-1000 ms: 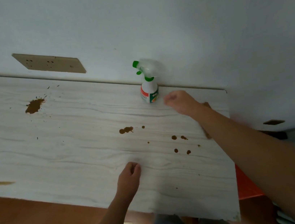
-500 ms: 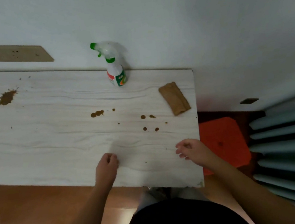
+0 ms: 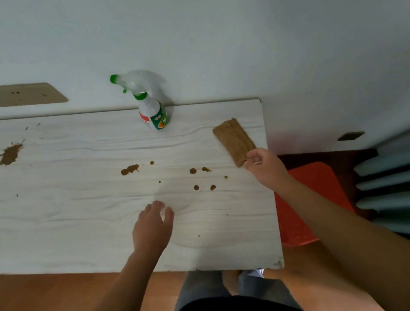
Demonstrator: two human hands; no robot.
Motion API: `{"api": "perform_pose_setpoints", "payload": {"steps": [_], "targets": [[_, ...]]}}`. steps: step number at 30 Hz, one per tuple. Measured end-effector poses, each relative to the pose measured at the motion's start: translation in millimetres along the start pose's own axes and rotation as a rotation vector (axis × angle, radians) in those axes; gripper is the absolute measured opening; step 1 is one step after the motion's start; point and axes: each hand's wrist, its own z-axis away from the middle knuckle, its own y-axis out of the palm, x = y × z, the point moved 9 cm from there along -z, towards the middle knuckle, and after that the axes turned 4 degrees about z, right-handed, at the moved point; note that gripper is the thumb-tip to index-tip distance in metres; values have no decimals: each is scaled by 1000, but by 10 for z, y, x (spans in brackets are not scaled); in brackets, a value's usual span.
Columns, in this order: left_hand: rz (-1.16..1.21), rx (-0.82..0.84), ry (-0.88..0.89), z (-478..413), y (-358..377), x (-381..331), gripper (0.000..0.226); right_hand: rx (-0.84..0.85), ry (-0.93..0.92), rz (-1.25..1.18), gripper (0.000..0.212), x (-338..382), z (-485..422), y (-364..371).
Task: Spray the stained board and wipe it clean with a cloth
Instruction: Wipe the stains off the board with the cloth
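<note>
Two hands over the board (image 3: 73, 200), both empty. The right hand (image 3: 266, 167) sits at the near end of the folded cloth (image 3: 234, 140), fingers loosely curled, grip narrow, maybe touching it. The cloth's long axis runs away toward the wall by the right edge. The spray bottle (image 3: 153, 112) stands at the back; the left hand (image 3: 152, 228), open, looks nearer it.
</note>
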Motion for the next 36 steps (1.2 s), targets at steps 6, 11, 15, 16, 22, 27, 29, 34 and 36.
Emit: {"api": "perform_pose_setpoints", "payload": {"steps": [6, 11, 15, 16, 22, 27, 29, 34, 36], "targets": [[-199, 15, 298, -287, 87, -208, 44, -137, 72, 89, 43, 28, -369, -82], [-210, 46, 403, -360, 210, -132, 48, -191, 114, 174, 47, 78, -601, 6], [-209, 73, 450, -318, 320, -21, 53, -231, 153, 216, 49, 55, -697, 53], [-200, 71, 453, -317, 325, -8, 53, -214, 161, 209, 48, 41, -710, 69], [-195, 86, 464, -352, 302, 9, 54, -187, 165, 138, 38, -8, -676, 167], [-191, 106, 463, -361, 306, 42, 55, -122, 265, -135, 46, -21, -584, 372], [-187, 107, 462, -361, 299, 39, 56, -96, 327, -295, 40, -32, -550, 460], [-173, 114, 453, -344, 287, 26, 57, -117, 306, -443, 17, 147, -445, 424], [-171, 121, 452, -348, 284, 12, 53, -187, 184, -325, 27, 352, -437, 234]]}}
